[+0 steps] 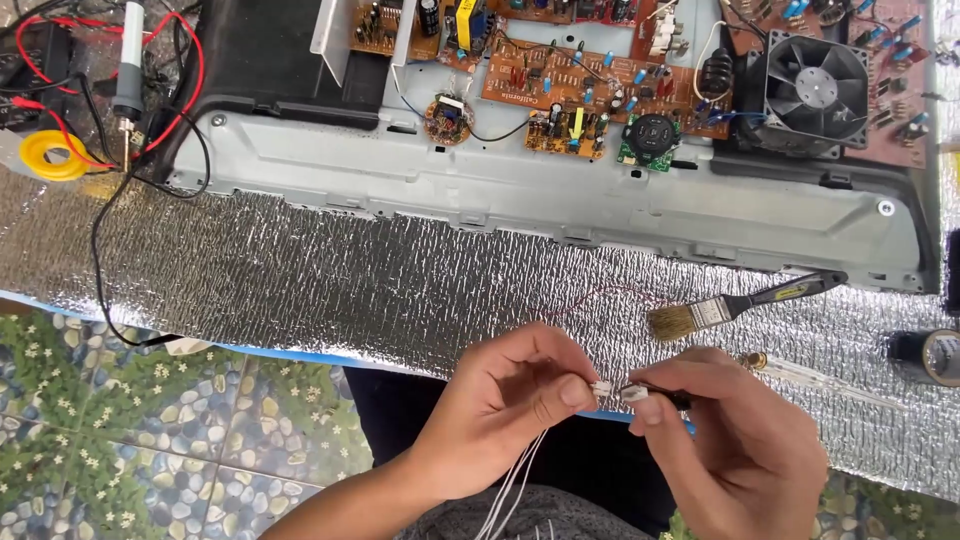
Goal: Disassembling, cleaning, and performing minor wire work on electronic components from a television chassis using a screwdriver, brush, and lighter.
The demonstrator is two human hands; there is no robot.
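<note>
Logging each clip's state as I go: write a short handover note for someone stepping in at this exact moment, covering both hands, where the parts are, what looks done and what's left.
Left hand: pinches a small white connector; its thin white wires hang down toward the lap.
Right hand: holds a dark, thin tool whose tip meets the connector.
Nearby on the foil mat: brush, clear-handled screwdriver, tape roll. An opened chassis with circuit boards and a fan lies beyond; soldering iron far left.
Done: chassis open, connector free in hand.
Left: connector work looks unfinished; whether the wires are seated can't be told.
</note>
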